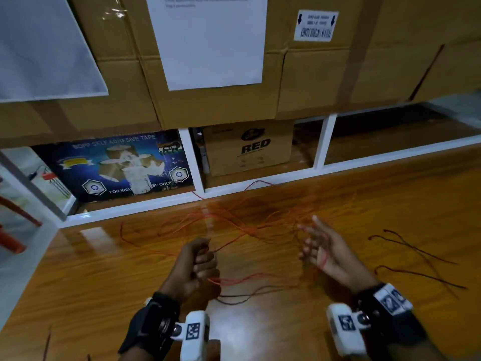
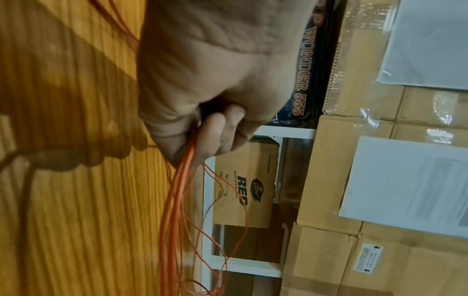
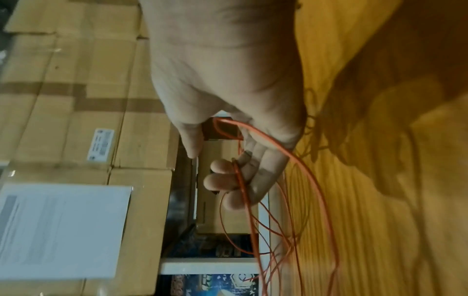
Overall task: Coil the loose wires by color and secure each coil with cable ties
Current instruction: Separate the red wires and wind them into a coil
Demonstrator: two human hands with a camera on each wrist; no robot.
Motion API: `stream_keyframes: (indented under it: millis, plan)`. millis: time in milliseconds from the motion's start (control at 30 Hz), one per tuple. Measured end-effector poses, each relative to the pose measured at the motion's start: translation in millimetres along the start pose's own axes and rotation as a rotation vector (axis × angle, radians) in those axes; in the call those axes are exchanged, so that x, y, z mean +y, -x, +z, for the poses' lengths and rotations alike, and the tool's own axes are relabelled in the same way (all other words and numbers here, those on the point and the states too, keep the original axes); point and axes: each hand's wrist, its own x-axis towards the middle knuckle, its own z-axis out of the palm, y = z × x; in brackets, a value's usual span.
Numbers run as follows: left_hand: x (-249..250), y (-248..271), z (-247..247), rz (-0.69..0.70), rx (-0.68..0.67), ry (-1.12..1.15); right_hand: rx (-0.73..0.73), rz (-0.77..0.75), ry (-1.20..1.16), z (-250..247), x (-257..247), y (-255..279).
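A loose tangle of red-orange wires (image 1: pixel 234 220) spreads over the wooden table (image 1: pixel 104 269) in front of me. My left hand (image 1: pixel 201 259) is a fist gripping a bundle of several red-orange strands (image 2: pixel 177 200), which trail out of the fist (image 2: pixel 202 90) toward the tangle. My right hand (image 1: pixel 322 246) is held palm up with its fingers spread and relaxed. One red wire (image 3: pixel 291 158) lies draped across the right palm (image 3: pixel 228 80), between thumb and fingers, without being pinched. A dark wire (image 1: pixel 247 295) lies on the table below the left hand.
Dark thin strands (image 1: pixel 416 256) lie on the table at the right; I cannot tell whether they are wires or ties. Behind the table a white shelf frame (image 1: pixel 192 157) holds a blue tape box (image 1: pixel 117 165) and a "RED" carton (image 1: pixel 250 149). Large cartons (image 1: pixel 312 82) are stacked above.
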Motion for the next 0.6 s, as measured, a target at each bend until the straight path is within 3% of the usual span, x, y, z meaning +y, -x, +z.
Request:
stream_keyframes:
  millis: [100,233,300,400,467,533,600]
  plan:
    - [1,5,0,-0.021,0.064,-0.193,0.006,0.037,0.165,20,-18,-22]
    - [-3,19,18,0.140,0.165,-0.600,-0.099,0.026,0.442,58,-77,-28]
    - [-3,22,26,0.213,0.201,-0.652,-0.169,-0.158,0.455,81,-115,-16]
    - [2,18,36,0.173,0.191,-0.574,-0.261,-0.428,0.358,106,-140,-2]
    - [2,17,35,0.156,0.167,-0.729,-0.203,-0.400,0.473,103,-123,-10]
    - [-1,20,31,0.122,0.143,-1.065,-0.083,-0.259,0.707,84,-94,-19]
    - [-4,22,19,0.075,0.148,-1.235,-0.025,-0.154,0.814,59,-75,-20]
